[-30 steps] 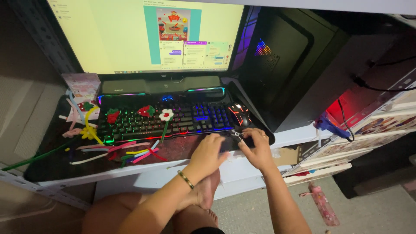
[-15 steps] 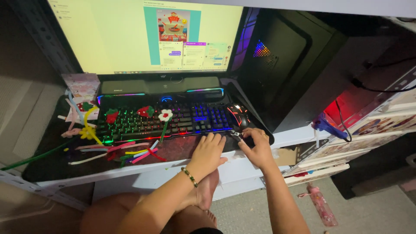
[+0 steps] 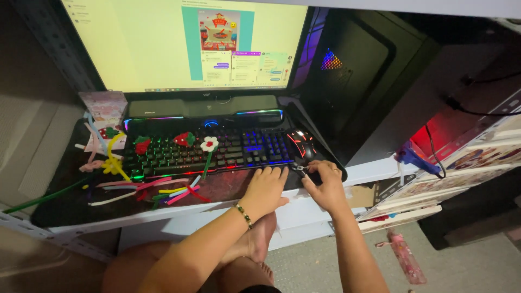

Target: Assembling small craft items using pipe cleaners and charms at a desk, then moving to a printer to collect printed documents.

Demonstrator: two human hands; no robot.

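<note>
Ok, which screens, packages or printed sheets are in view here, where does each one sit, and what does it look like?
Monitor: behind the keyboard, wide rectangle, pale yellow-green screen with a teal panel holding a red picture, small chat windows below.
Small package: left of the keyboard, upright, pink and white.
Printed sheets: stacked at right, pale with colourful pictures.
Left hand: rests at the keyboard's front edge.
Right hand: just below the mouse.

the one camera sits on my head, above and behind my fingers (image 3: 269, 174), and looks steeply down and forward over them. it is close enough that my forearms run out of the bottom edge. beyond my fingers it faces the desk (image 3: 179, 210) front, then the monitor (image 3: 184, 43) cut by the top edge. below my fingers it catches my legs and the floor (image 3: 461, 266).
</note>
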